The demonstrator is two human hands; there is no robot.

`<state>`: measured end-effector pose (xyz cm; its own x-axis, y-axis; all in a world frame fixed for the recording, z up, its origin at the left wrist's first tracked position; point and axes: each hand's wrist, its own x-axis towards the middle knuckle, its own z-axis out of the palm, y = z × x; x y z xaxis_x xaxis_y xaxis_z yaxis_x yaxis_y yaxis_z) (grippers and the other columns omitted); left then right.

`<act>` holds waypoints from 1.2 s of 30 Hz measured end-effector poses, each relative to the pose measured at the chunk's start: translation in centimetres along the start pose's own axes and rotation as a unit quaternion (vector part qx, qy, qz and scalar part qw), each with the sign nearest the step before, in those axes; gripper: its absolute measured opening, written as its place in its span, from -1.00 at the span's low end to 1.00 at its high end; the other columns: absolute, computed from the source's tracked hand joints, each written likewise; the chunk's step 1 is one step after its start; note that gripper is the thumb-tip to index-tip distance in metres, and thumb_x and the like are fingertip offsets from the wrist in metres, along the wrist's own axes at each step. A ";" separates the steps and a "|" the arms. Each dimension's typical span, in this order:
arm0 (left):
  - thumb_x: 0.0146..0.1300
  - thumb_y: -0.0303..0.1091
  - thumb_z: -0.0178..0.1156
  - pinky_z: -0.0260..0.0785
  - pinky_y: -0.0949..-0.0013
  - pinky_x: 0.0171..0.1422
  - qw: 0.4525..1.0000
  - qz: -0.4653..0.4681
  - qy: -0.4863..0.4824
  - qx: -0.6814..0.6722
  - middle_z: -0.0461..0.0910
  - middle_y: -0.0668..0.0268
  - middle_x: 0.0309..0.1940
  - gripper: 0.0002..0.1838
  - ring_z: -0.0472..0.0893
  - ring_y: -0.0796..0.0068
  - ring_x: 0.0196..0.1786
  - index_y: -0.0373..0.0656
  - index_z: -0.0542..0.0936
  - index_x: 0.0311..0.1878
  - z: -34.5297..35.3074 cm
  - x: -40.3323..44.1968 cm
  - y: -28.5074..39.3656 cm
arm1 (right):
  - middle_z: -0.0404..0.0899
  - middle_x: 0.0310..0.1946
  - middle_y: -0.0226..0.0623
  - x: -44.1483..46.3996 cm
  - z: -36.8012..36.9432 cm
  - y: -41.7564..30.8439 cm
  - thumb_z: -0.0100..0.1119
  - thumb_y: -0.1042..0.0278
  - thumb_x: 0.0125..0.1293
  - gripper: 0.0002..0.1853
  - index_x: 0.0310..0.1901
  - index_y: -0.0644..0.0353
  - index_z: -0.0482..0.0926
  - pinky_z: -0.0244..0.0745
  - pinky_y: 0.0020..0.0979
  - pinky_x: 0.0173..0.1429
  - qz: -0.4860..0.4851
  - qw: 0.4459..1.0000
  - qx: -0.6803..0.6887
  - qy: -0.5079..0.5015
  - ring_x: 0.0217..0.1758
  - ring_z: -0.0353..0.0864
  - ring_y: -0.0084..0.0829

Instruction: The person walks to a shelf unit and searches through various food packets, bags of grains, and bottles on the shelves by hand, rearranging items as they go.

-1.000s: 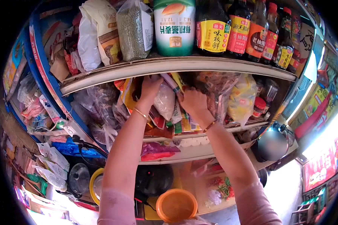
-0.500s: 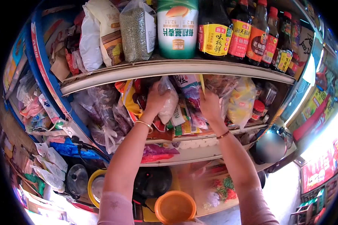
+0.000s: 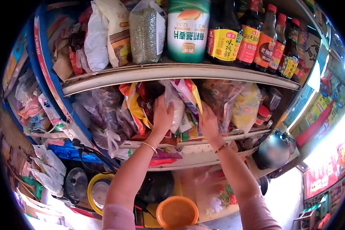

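Observation:
Both hands reach into the lower shelf among packets. My left hand [image 3: 163, 115] lies against the left side of a clear plastic bag of pale contents [image 3: 175, 111], its fingertips partly hidden behind the bag. A yellow, orange and red packet [image 3: 136, 107] stands just left of it. My right hand [image 3: 208, 120] has its fingers closed on the edge of a pink, white and yellow packet [image 3: 188, 94], which leans to the right of the clear bag. Crumpled clear bags [image 3: 224, 99] hang close beside that hand.
Dark sauce bottles [image 3: 224, 42], a green-and-white can [image 3: 188, 32] and a bag of green grains [image 3: 146, 34] line the upper shelf [image 3: 180, 71]. A bag with yellow contents [image 3: 246, 107] sits at right. Below are an orange bowl [image 3: 177, 212] and a black appliance [image 3: 157, 188].
The pink and yellow packet has come forward and tilted, showing more of its yellow edge. My left hand has shifted slightly right along the clear bag, and the camera view has shifted slightly.

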<state>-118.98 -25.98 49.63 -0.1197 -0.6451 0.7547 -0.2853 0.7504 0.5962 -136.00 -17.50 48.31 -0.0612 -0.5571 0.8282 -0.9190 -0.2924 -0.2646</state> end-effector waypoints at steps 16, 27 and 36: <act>0.07 -0.53 0.10 0.32 0.09 -0.05 0.996 0.073 0.042 0.008 0.41 0.00 -0.20 -0.85 0.45 -0.02 -0.16 -0.19 0.46 -0.25 -1.6 4.0 7.7 | 0.37 0.08 0.11 -0.7 -1.5 0.3 -0.11 0.41 0.33 -0.59 0.19 0.34 0.26 0.32 -0.16 0.21 -0.007 0.993 0.112 -0.033 0.14 0.36 0.05; 0.09 -0.49 0.14 0.32 0.08 0.04 0.999 -0.008 0.018 -0.035 0.38 -0.01 -0.08 -0.83 0.42 -0.09 -0.01 -0.18 0.43 -0.22 -2.6 -0.3 6.9 | 0.30 0.15 0.13 0.2 -2.2 0.9 -0.01 0.25 0.28 -0.43 0.25 0.37 0.16 0.24 -0.16 0.27 -0.098 0.986 0.069 -0.117 0.18 0.31 0.07; 0.06 -0.47 0.20 0.18 0.15 0.31 0.987 0.147 -0.040 0.054 0.20 -0.03 0.22 -0.61 0.28 -0.05 0.24 -0.15 0.43 0.01 -5.9 -3.6 6.6 | 0.17 0.21 0.16 -0.6 -0.9 0.1 0.01 0.23 0.27 -0.33 0.30 0.38 0.03 0.18 -0.10 0.28 -0.031 0.991 -0.040 -0.123 0.23 0.21 0.11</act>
<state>-114.81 -17.88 52.43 -0.2853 -0.4135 0.8646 -0.3257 0.8903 0.3183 -136.41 -16.48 48.28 0.0842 -0.7152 0.6938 -0.9465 -0.2751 -0.1687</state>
